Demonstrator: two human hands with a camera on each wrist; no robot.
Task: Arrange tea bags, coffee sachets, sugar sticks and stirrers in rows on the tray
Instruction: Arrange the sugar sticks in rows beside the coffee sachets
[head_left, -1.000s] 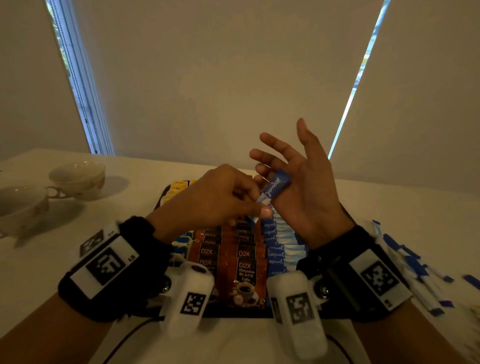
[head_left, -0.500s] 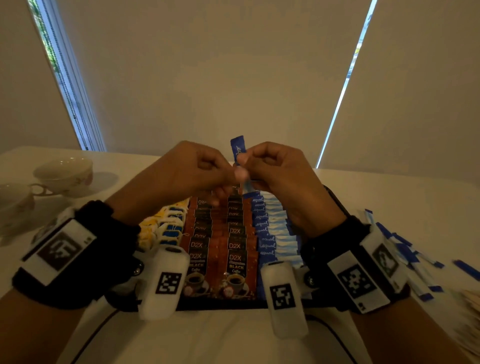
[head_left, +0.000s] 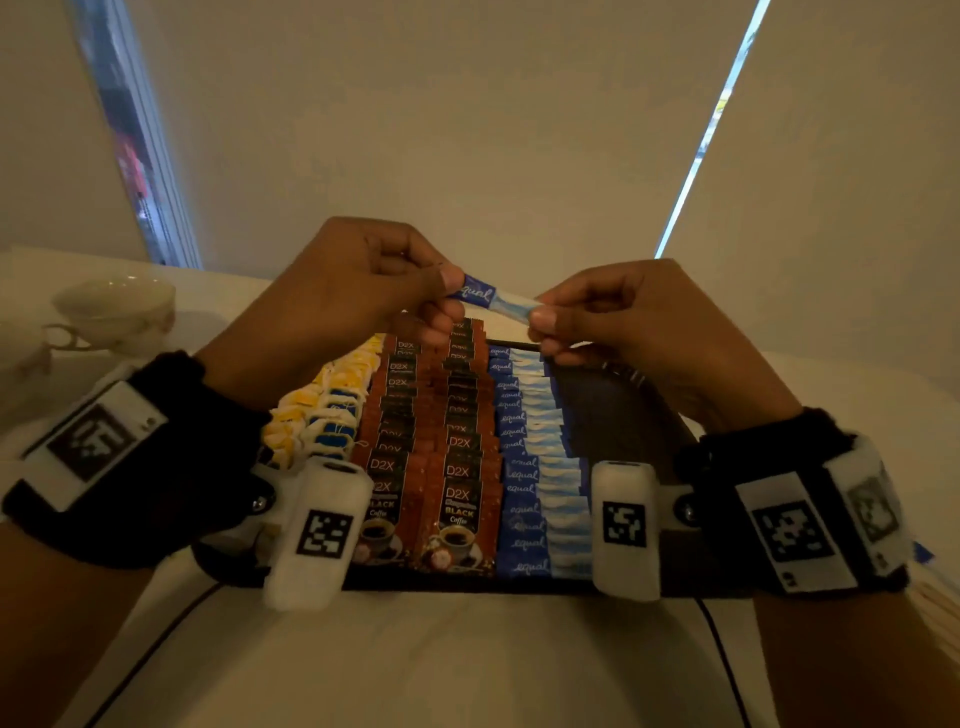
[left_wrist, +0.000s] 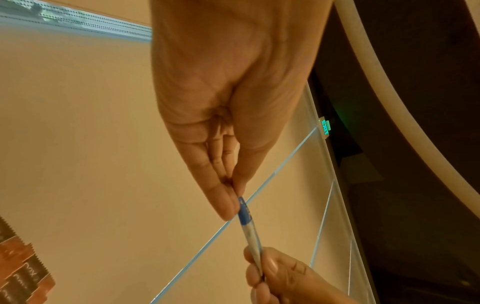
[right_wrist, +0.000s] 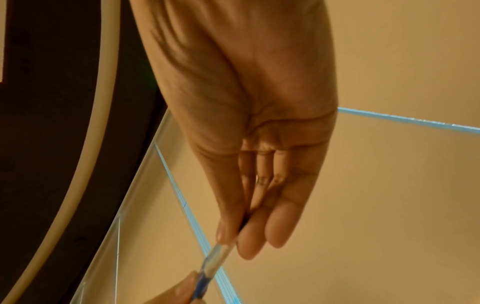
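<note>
A pale bench (head_left: 467, 665) carries a dark tray (head_left: 613, 415), and teacups (head_left: 111, 306) stand at the far left of it. On the tray, rows are already laid from left to right: tea bags (head_left: 317, 415), two rows of D2X coffee sachets (head_left: 426, 441), then a row of blue Equal sugar sticks (head_left: 530, 457). The right strip of the tray is seen bare, and no stirrers can be made out on it.

Above the far end of the tray, one sugar stick (head_left: 493, 299) is held level between both hands. Its blue printed end is pinched by the left hand (head_left: 337, 296) between thumb and forefinger; its pale end is pinched by the right hand (head_left: 639, 322) in the same way, with the other fingers of each hand curled in.

The step in hand is judged to be the laying of this stick at the far end of the sugar row. It is best lowered flat, with the blue end kept to the left as in the sticks already placed, and overlapped evenly. A light release is advised, so that the neighbouring sticks are not pushed askew.
</note>
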